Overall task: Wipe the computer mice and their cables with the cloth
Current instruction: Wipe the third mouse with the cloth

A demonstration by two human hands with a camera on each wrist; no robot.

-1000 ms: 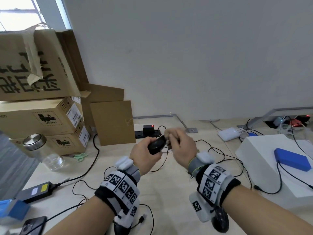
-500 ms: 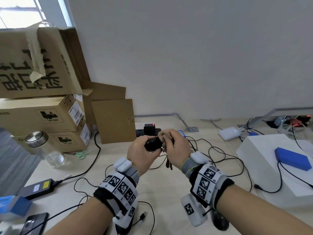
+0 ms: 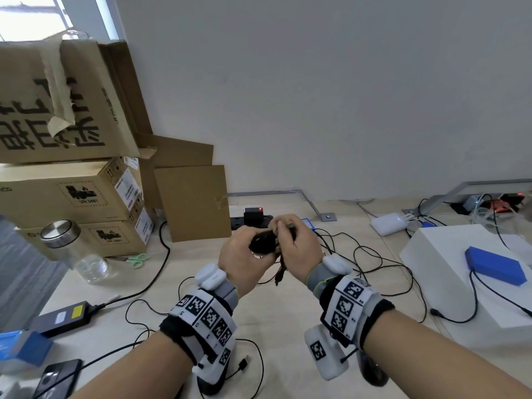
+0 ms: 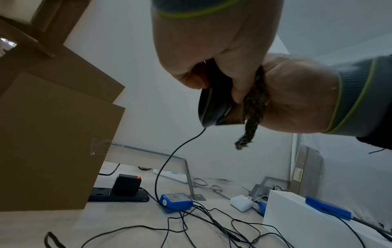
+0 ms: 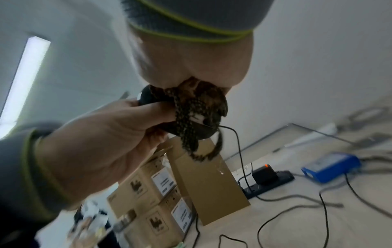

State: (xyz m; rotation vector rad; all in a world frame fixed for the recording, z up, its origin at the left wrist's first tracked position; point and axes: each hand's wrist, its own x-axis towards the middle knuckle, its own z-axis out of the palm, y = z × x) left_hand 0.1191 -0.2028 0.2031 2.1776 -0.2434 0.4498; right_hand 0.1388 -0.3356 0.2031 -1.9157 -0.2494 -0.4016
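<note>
While both hands are raised above the table, the left hand grips a black mouse by its body. Right hand, just beside it, clutches a dark patterned cloth against the mouse, one end dangling below. Mouse cable hangs to the table. Beyond: black power strip, cardboard boxes.

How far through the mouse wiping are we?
Done: nothing shows as finished. In hand: left hand grips the black corded mouse; right hand rubs it with the dark mottled cloth. Left: its thin black cable, dangling unwiped.
</note>
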